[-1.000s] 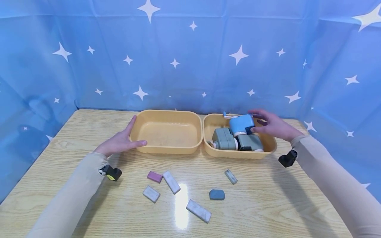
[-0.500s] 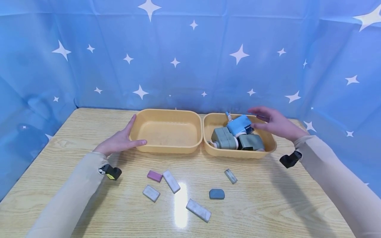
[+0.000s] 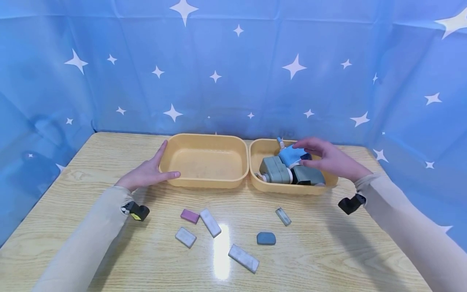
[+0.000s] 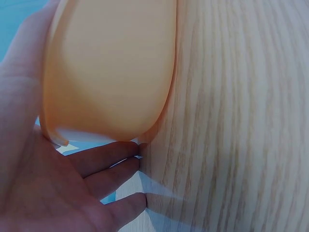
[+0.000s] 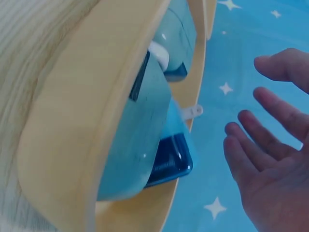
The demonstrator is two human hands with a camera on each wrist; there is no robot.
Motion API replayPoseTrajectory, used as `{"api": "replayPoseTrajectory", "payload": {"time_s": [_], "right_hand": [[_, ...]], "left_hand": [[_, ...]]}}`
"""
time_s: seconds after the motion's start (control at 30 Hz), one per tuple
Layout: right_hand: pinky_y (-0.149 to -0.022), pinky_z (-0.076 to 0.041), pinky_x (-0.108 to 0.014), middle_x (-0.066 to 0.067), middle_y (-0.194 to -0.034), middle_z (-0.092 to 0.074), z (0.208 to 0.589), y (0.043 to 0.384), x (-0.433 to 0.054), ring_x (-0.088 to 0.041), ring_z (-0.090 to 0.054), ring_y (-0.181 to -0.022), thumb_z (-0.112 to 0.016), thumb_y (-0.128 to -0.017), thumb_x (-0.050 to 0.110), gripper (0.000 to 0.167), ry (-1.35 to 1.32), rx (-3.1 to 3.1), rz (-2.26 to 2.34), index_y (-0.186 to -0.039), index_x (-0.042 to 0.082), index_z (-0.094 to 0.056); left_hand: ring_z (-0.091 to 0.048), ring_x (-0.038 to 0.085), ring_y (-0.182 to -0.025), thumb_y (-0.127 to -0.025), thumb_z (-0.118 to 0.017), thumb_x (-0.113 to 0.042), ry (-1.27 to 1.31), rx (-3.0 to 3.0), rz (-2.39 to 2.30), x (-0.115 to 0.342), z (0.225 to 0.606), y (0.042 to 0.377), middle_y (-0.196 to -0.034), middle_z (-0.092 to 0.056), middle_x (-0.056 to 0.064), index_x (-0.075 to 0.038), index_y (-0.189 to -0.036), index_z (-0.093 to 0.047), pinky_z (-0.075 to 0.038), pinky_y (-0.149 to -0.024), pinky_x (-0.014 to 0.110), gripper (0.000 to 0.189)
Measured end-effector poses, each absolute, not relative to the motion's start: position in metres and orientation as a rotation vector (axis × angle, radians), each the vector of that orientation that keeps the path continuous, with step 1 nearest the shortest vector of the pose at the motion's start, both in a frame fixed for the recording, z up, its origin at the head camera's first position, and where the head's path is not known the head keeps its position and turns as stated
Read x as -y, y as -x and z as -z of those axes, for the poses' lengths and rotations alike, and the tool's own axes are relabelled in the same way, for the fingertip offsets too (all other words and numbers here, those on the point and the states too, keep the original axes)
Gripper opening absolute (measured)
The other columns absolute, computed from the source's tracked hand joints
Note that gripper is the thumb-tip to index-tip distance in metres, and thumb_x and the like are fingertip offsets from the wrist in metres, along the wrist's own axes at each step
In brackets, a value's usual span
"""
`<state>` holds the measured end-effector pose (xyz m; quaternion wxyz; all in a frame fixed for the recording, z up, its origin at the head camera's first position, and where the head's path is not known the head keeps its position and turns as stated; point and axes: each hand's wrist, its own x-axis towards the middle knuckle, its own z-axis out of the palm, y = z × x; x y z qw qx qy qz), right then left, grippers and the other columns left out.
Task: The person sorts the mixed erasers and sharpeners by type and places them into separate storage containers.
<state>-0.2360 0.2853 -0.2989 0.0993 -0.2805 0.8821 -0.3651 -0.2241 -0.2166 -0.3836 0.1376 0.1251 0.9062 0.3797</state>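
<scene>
My left hand (image 3: 147,174) rests against the left end of a yellow-orange bin (image 3: 204,183), thumb along the near wall and the other fingers at its far left side. In the left wrist view those fingers (image 4: 113,171) reach out straight by the bin's end. My right hand (image 3: 324,160) hovers over a second such bin (image 3: 284,188), fingers spread and loosely bent, holding nothing. In that bin lie a blue pump bottle (image 3: 290,155) and two grey-green bottles, one (image 3: 275,170) at left and one (image 3: 310,175) at right. In the right wrist view the fingers stand apart from the bottles.
In front of the bins, small blocks lie on the wood-grain table (image 3: 146,259): a purple one (image 3: 189,216), a blue one (image 3: 266,238) and several grey ones, one (image 3: 243,258) nearest me. A blue star-patterned cloth (image 3: 233,81) hangs behind the table.
The blue bottle has turned and settled in the right bin, its pump now tilting up. My right hand drew back from it, then moved left over it. My left hand stays put.
</scene>
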Motion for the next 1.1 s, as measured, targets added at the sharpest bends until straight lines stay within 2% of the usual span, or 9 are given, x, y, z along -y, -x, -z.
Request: {"api": "replayPoseTrajectory", "payload": {"time_s": [0.4,0.63,0.8,0.97,1.1], "right_hand": [[-0.105,-0.035,-0.040,-0.012,-0.137,-0.048,0.300,0.224,-0.272,-0.031,-0.046,-0.127,-0.065,-0.092,0.005,0.042,0.947,-2.580,1.085,-0.132,0.002,-0.053],[-0.102,-0.037,-0.023,-0.010,-0.134,-0.050,0.299,0.217,-0.269,-0.021,-0.049,-0.123,-0.064,-0.093,0.004,0.039,1.006,-2.564,1.126,-0.131,0.002,-0.054],[-0.101,-0.040,-0.027,-0.010,-0.133,-0.051,0.300,0.212,-0.266,-0.022,-0.050,-0.123,-0.064,-0.093,0.004,0.039,1.000,-2.520,1.153,-0.130,0.005,-0.055],[-0.099,-0.042,-0.025,-0.011,-0.132,-0.052,0.301,0.205,-0.262,-0.027,-0.051,-0.122,-0.066,-0.091,0.003,0.039,1.010,-2.506,1.164,-0.128,0.006,-0.057],[-0.099,-0.042,-0.024,-0.016,-0.130,-0.053,0.301,0.199,-0.259,-0.024,-0.052,-0.122,-0.067,-0.090,0.001,0.039,1.060,-2.494,1.161,-0.128,0.004,-0.057]], "left_hand": [[-0.023,0.049,-0.136,-0.086,-0.067,-0.051,-0.360,-2.616,-1.105,0.217,0.384,0.224,-0.154,-0.012,0.031,-0.018,-0.153,0.018,-0.024,-0.107,0.060,0.113],[-0.022,0.049,-0.137,-0.086,-0.067,-0.050,-0.367,-2.618,-1.103,0.217,0.384,0.224,-0.154,-0.010,0.031,-0.018,-0.153,0.018,-0.023,-0.108,0.060,0.113],[-0.022,0.049,-0.137,-0.086,-0.068,-0.050,-0.368,-2.617,-1.109,0.217,0.384,0.225,-0.154,-0.010,0.031,-0.018,-0.153,0.019,-0.022,-0.108,0.060,0.113],[-0.021,0.048,-0.138,-0.086,-0.068,-0.050,-0.365,-2.614,-1.113,0.217,0.385,0.225,-0.155,-0.009,0.030,-0.018,-0.153,0.019,-0.022,-0.108,0.060,0.113],[-0.021,0.048,-0.137,-0.086,-0.068,-0.050,-0.362,-2.611,-1.114,0.217,0.385,0.225,-0.155,-0.010,0.030,-0.019,-0.153,0.018,-0.022,-0.108,0.060,0.113]]}}
